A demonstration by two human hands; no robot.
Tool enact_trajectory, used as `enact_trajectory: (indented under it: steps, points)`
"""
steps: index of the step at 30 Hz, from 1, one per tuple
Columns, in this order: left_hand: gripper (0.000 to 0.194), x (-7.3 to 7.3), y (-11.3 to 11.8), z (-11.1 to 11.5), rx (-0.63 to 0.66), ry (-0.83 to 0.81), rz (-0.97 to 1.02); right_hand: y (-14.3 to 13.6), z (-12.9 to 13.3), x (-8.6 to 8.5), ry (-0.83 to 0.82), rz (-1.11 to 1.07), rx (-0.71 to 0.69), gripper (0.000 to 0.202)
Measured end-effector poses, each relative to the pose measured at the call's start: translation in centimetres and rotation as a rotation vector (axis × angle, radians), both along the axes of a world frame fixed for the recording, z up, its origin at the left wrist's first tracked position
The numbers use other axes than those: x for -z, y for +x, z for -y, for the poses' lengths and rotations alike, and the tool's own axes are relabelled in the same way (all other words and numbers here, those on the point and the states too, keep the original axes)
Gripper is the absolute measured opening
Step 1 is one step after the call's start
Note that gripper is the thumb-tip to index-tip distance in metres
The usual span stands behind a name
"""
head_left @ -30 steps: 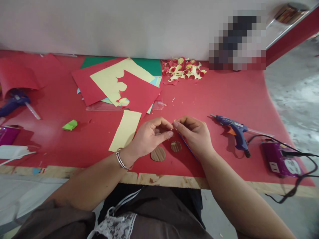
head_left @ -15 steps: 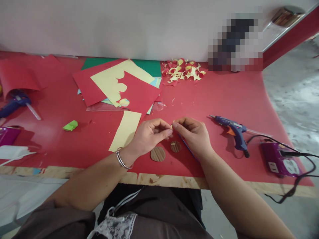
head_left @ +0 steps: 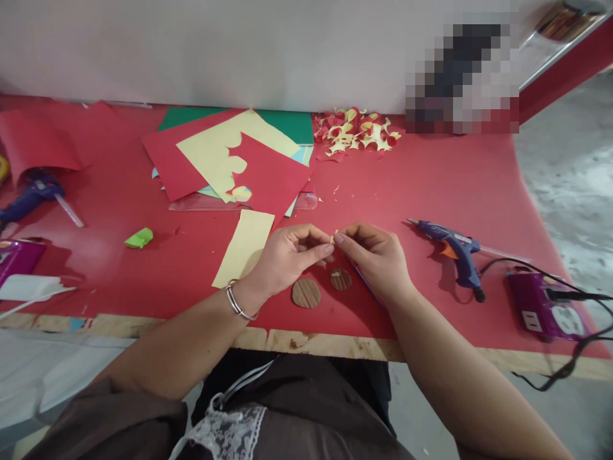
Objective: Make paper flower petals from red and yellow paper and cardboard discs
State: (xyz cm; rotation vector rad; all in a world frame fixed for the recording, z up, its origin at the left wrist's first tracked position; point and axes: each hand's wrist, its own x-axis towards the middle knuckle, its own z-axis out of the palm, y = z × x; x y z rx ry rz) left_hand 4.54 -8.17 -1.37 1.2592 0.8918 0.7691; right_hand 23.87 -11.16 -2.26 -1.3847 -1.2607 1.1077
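Between the fingertips of both hands is a tiny pale yellow piece (head_left: 332,239), perhaps paper; its shape is too small to make out. My left hand (head_left: 297,254) pinches it between thumb and forefinger. My right hand (head_left: 371,255), closed in a pinch, meets it from the other side. Below them on the red table lie a larger wood-grain disc (head_left: 306,293) and a smaller wood-grain disc (head_left: 340,279) with a pale bit on it. Part of a thin blue stick (head_left: 368,284) shows beneath my right hand. A pale yellow paper strip (head_left: 243,249) lies beside my left hand.
Coloured paper sheets (head_left: 272,169) are stacked at the back, beside a pile of cut scraps (head_left: 357,133). A blue glue gun (head_left: 453,249) and a purple box (head_left: 546,306) with black cables lie right. Another glue gun (head_left: 31,198) and a green scrap (head_left: 139,237) lie left.
The view has shifted slightly, so everything sits a little to the right and higher. Both hands keep their pinch at the tiny yellow piece, with hardly any finger movement.
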Motion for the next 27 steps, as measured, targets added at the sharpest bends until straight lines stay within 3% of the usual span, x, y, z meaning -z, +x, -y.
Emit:
enact_trajectory:
  steps: [27]
  points:
    - [0.034,-0.3,-0.02,0.08,-0.004,-0.06,0.021,-0.06,0.21,0.02,0.015,0.04,-0.012,0.035]
